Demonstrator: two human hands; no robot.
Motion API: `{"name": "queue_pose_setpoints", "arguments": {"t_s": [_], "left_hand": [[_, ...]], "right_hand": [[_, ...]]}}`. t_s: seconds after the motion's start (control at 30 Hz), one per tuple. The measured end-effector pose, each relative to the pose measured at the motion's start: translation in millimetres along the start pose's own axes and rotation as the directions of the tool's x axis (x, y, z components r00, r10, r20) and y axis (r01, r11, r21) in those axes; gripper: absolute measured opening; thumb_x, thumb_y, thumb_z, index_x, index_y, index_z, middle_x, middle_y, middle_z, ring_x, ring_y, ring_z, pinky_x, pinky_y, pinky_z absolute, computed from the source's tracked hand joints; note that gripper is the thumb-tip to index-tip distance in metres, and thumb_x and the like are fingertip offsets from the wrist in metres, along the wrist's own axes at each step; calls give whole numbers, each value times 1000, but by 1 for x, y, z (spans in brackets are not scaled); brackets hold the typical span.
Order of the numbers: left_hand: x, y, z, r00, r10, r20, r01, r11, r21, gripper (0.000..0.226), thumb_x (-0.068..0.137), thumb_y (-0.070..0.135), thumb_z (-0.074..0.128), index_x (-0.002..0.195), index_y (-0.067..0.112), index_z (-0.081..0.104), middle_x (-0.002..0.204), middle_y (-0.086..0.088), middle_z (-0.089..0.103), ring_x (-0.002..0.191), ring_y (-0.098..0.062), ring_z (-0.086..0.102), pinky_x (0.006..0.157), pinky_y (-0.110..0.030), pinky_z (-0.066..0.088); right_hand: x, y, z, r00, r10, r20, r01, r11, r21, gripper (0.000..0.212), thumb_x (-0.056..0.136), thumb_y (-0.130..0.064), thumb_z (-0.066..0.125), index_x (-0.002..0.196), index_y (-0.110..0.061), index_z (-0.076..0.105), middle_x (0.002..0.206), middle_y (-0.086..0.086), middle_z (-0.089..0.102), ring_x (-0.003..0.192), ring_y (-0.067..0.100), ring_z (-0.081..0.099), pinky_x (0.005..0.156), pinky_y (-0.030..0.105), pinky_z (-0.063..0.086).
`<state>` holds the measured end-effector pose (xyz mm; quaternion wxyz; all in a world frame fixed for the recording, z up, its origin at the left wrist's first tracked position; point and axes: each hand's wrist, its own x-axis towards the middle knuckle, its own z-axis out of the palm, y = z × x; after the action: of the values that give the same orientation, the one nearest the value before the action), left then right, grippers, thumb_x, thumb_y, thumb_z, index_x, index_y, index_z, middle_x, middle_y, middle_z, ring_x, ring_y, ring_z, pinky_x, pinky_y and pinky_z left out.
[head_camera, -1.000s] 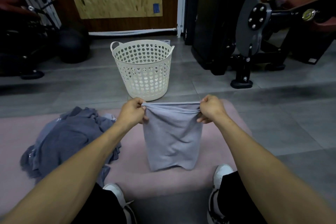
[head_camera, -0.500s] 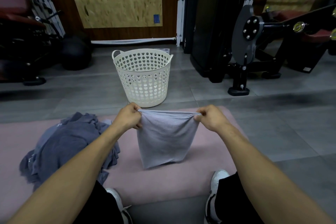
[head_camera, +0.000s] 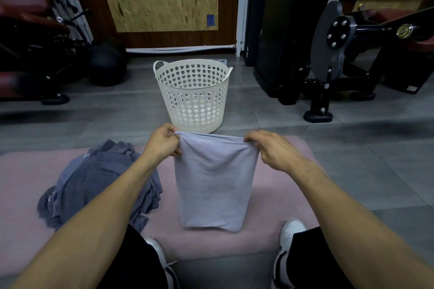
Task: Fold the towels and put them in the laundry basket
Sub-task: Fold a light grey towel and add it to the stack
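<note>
Over pink mat, hands pinch soft, seemingly folded towel.

Held towel: pale lilac-grey. Towel heap: slate blue. Laundry basket: cream, heart-shaped perforations. Mat: dusty pink. Floor: grey tiles.

1. Left hand pinches the top left corner of the light grey towel; right hand pinches the top right corner.
2. The towel hangs folded below the fingers, top edge taut between both hands, bottom edge over the pink mat.
3. White laundry basket stands upright on the grey floor just beyond the fingertips.
4. A pile of darker grey-blue towels lies on the mat, left of the left hand.
5. White shoes show below the forearms.
</note>
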<state>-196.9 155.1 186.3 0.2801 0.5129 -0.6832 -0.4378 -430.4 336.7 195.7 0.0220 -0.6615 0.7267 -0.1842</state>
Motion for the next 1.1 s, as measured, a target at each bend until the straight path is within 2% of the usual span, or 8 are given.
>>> {"name": "queue_pose_setpoints", "arguments": {"t_s": [0.27, 0.47, 0.57, 0.7, 0.8, 0.87, 0.97, 1.1], "left_hand": [[4, 1, 7, 1000, 26, 5, -26, 996, -87, 18, 91, -1, 42, 86, 12, 53, 69, -9, 62, 54, -19, 61, 56, -29, 57], [5, 7, 13, 993, 84, -80, -97, 979, -176, 24, 95, -3, 40, 83, 15, 50, 71, -8, 58, 57, -19, 59, 61, -32, 57], [6, 5, 13, 993, 101, -60, -105, 993, -63, 24, 94, -2, 41, 82, 15, 50, 72, -9, 60, 57, -21, 62, 64, -36, 58], [10, 6, 0, 998, -2, 64, -5, 993, 115, 22, 91, -3, 42, 80, 14, 52, 59, -14, 63, 50, -24, 63, 54, -35, 57], [12, 11, -8, 979, -93, 179, 83, 994, 67, 23, 92, -4, 44, 85, 14, 57, 62, -14, 61, 44, -15, 62, 47, -27, 57], [15, 12, -6, 963, -124, 241, 107, 991, 83, 23, 93, -4, 46, 88, 12, 62, 65, -13, 61, 44, -12, 62, 48, -25, 57], [26, 1, 13, 942, -194, 274, 139, 968, 209, 20, 92, -3, 47, 89, 12, 61, 69, -11, 62, 48, -12, 63, 45, -23, 54], [49, -18, 40, 936, -226, 270, 137, 940, 314, 20, 91, 0, 40, 90, 12, 56, 78, -11, 63, 69, -24, 71, 53, -26, 51]], "right_hand": [[6, 7, 9, 979, 117, 168, -117, 993, -9, 27, 87, -9, 42, 99, -23, 61, 90, -6, 63, 86, 22, 57, 74, 39, 51], [5, 15, 12, 972, 167, 165, -159, 985, -65, 12, 89, -13, 46, 91, -18, 57, 93, -2, 60, 89, 24, 56, 72, 37, 48], [4, 14, 12, 978, 174, 116, -158, 979, -131, 12, 85, -29, 58, 90, -19, 58, 94, -4, 59, 87, 20, 55, 69, 33, 45], [8, 6, 7, 930, 362, -68, -330, 900, 285, 13, 81, -23, 68, 80, -17, 56, 74, 1, 64, 70, 22, 61, 60, 36, 51], [16, 9, 1, 870, 492, -24, -388, 715, 582, 23, 78, -15, 73, 92, -20, 55, 68, 3, 61, 57, 22, 62, 55, 36, 56], [20, 17, 0, 851, 521, 66, -476, 714, 513, 27, 78, -14, 72, 103, -16, 61, 67, 4, 63, 56, 22, 62, 57, 35, 56], [30, 26, 7, 805, 564, 185, -593, 755, 280, 15, 80, -11, 67, 87, 2, 68, 68, 10, 66, 58, 21, 60, 48, 25, 50], [53, 37, 33, 734, 610, 298, -671, 720, 179, 12, 80, -4, 58, 84, -3, 69, 77, 15, 72, 66, 25, 69, 49, 24, 53]]}}
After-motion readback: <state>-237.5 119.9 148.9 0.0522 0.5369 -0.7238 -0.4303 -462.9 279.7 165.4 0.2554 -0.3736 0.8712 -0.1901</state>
